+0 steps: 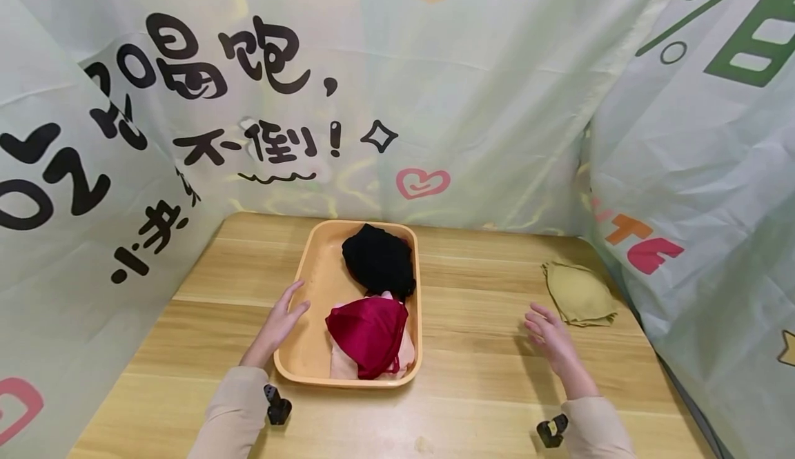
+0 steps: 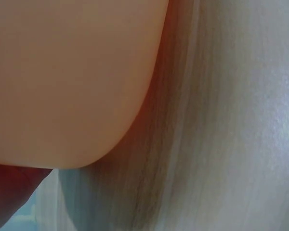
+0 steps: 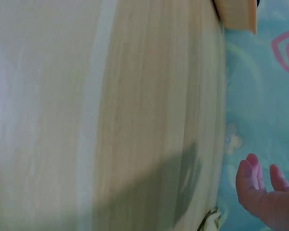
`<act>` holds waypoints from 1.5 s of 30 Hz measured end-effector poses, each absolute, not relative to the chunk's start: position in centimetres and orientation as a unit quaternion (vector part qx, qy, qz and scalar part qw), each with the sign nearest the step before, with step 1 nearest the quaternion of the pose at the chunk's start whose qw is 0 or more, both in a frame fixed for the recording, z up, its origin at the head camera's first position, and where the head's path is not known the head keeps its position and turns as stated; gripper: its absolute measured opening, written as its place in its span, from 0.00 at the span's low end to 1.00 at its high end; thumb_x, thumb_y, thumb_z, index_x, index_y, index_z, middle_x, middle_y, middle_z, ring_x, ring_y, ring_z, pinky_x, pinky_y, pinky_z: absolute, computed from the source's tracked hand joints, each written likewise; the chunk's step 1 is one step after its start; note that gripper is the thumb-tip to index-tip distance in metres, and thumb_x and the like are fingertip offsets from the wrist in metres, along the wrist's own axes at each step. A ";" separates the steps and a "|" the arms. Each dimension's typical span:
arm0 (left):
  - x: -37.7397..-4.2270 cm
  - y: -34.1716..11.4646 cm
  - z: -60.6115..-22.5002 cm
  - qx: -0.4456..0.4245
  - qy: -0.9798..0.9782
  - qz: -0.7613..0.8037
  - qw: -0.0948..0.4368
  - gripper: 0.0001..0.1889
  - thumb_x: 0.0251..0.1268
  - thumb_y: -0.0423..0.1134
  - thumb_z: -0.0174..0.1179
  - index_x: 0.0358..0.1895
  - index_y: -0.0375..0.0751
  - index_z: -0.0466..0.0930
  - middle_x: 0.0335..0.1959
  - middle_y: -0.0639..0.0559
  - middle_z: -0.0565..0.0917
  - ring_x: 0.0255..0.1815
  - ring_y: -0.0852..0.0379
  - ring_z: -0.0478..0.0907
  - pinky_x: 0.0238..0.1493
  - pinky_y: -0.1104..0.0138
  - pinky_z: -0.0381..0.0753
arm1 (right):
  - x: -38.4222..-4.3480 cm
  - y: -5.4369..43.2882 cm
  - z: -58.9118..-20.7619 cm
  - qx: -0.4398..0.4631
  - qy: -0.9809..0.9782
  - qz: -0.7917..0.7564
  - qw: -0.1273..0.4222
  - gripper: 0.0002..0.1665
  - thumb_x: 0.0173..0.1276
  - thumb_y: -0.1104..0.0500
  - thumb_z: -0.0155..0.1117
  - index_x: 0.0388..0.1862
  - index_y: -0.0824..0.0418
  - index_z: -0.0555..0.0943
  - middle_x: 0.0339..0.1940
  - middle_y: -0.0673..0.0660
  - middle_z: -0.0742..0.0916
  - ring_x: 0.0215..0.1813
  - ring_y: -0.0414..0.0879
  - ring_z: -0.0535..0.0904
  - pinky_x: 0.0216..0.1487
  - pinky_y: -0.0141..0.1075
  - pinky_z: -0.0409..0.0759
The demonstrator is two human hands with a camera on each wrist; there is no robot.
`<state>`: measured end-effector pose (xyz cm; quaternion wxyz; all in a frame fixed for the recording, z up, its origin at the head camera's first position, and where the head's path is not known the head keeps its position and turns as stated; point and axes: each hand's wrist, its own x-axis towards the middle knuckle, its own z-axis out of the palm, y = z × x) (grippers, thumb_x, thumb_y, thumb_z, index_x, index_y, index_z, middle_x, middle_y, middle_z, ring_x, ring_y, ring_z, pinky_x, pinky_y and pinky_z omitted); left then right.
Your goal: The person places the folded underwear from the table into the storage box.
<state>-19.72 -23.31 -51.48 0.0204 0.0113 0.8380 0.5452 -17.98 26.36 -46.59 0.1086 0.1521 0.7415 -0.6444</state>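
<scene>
A peach plastic tray point(image 1: 319, 276) stands on the table with folded garments in it. At its back lies a black garment point(image 1: 377, 259); nearer the front, a shiny dark red garment point(image 1: 368, 335) rests on a pale pink one point(image 1: 344, 362). My left hand point(image 1: 282, 322) is at the tray's left side, thumb and fingers spread and overlapping the rim. In the left wrist view, the tray wall point(image 2: 77, 86) fills the upper left. My right hand point(image 1: 553, 338) hovers above the table with loosely bent fingers, holding nothing. Just beyond it lies a folded olive-yellow cloth point(image 1: 580, 293).
The wooden table point(image 1: 475, 307) is bounded at the back and sides by a hanging printed curtain point(image 1: 497, 100). A small black camera point(image 1: 277, 405) is on the left wrist and another point(image 1: 552, 431) on the right.
</scene>
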 end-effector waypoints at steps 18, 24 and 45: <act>-19.6 -23.3 -51.1 0.017 0.833 0.553 0.020 0.29 0.70 0.38 0.46 0.70 0.36 0.49 0.71 0.35 0.49 0.71 0.36 0.41 0.67 0.43 0.41 | -18.7 30.9 -46.2 0.207 0.693 -0.687 0.067 0.10 0.69 0.56 0.49 0.48 0.47 0.65 0.32 0.35 0.75 0.36 0.28 0.73 0.44 0.26 0.73; -19.7 -23.3 -51.2 0.010 0.833 0.553 0.023 0.29 0.69 0.39 0.47 0.70 0.37 0.49 0.71 0.37 0.50 0.71 0.37 0.42 0.68 0.44 0.42 | -19.3 31.6 -46.1 0.233 0.673 -0.701 0.023 0.09 0.69 0.58 0.47 0.47 0.49 0.65 0.26 0.36 0.75 0.31 0.28 0.74 0.40 0.22 0.73; -19.2 -23.0 -50.0 0.011 0.829 0.558 0.025 0.29 0.68 0.36 0.47 0.69 0.34 0.50 0.70 0.34 0.50 0.71 0.36 0.42 0.67 0.44 0.41 | -20.8 33.2 -46.8 0.317 0.642 -0.696 -0.060 0.39 0.67 0.62 0.45 0.73 0.63 0.42 0.26 0.44 0.72 0.25 0.28 0.72 0.30 0.18 0.74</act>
